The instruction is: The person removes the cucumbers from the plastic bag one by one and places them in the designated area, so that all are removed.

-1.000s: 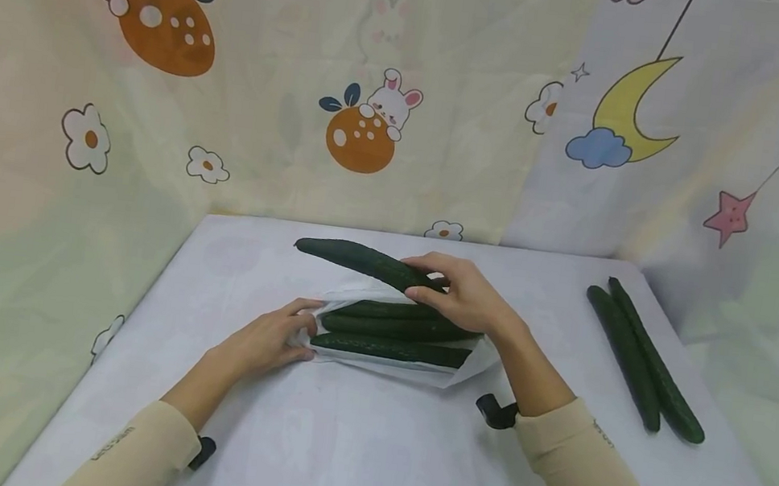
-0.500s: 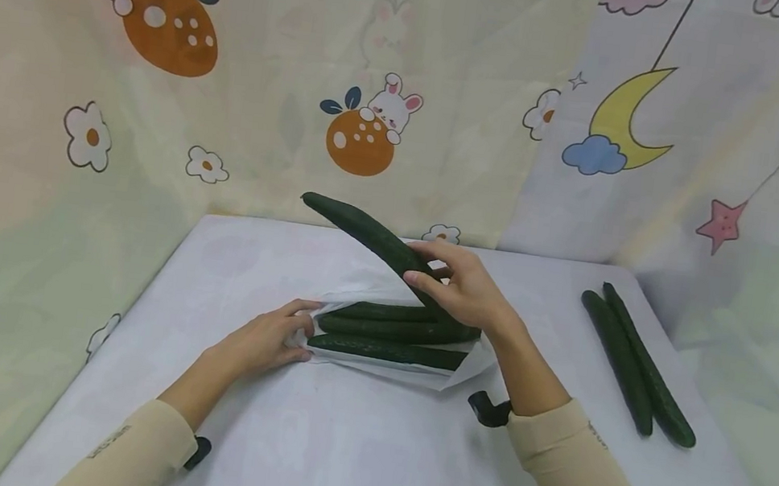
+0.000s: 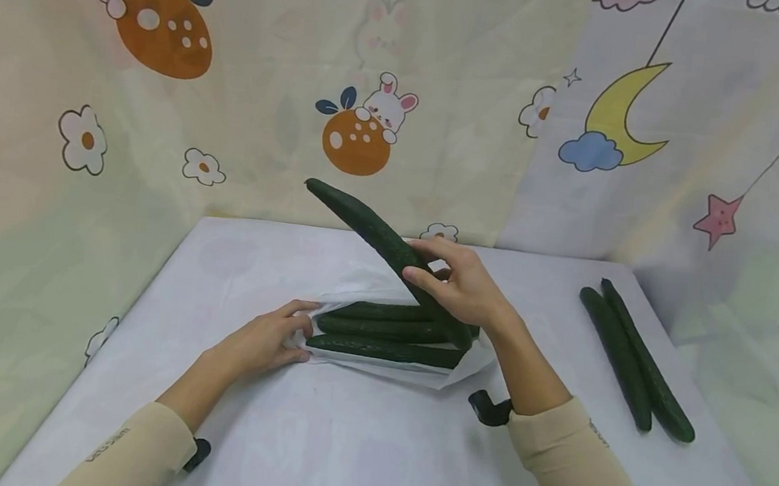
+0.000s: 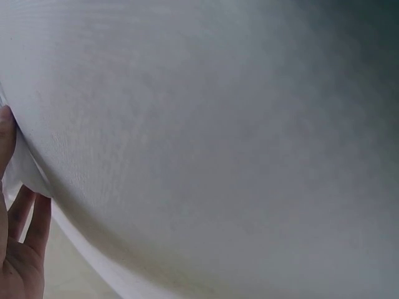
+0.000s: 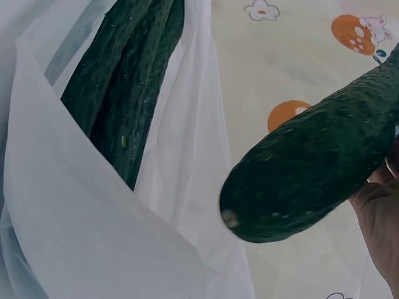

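My right hand grips a long dark green cucumber near its lower part, tilted with its far tip up to the left. Its lower end overlaps the right part of a white bag lying on the table. Inside the bag's opening lie several cucumbers side by side. At the left end, my left hand holds the bag's edge between fingers and thumb. The left wrist view is mostly filled by pale white material. In the right wrist view the blunt end of the held cucumber hangs beside the bag.
Two more cucumbers lie together along the right side of the white table. A printed cloth hangs behind the table and at both sides. Dark wrist cameras stick out at both cuffs.
The cucumber in my right hand has swung from nearly level to steeply tilted, left tip rising and right end dropping toward the bag. My left hand has stayed at the bag's edge.
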Demonstrator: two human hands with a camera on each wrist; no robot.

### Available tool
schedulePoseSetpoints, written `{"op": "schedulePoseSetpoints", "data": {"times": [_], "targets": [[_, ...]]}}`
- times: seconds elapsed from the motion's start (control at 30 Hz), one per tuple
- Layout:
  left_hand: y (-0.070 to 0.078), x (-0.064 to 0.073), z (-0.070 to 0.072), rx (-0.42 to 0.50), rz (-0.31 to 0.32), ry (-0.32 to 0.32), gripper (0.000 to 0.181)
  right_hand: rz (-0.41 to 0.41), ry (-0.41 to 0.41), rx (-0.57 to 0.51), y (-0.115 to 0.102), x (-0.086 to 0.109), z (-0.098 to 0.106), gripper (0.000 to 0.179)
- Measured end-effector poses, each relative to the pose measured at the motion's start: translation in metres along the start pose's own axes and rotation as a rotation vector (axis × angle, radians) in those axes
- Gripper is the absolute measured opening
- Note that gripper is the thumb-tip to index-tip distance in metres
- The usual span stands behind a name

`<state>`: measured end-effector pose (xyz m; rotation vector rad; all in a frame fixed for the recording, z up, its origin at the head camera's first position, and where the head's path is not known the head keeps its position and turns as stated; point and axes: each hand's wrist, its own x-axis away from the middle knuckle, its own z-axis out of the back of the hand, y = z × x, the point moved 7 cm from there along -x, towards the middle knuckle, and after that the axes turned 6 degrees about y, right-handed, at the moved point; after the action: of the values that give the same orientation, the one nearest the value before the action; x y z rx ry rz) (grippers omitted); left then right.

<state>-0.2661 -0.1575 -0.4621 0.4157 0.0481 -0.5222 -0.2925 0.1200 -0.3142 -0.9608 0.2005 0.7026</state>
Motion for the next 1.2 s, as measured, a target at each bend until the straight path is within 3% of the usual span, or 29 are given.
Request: {"op": "schedulePoseSetpoints", "data": {"times": [0.57, 1.2], "targets": [[0.002, 0.000, 0.002, 0.009, -0.047, 0.038, 0.026, -0.143, 0.042, -0.039, 0.020, 0.017, 0.023, 0.041], [0.001, -0.003, 0.003, 0.019, -0.069, 0.038, 0.025, -0.240, 0.079, -0.033, 0.049, 0.044, 0.049, 0.034]]}}
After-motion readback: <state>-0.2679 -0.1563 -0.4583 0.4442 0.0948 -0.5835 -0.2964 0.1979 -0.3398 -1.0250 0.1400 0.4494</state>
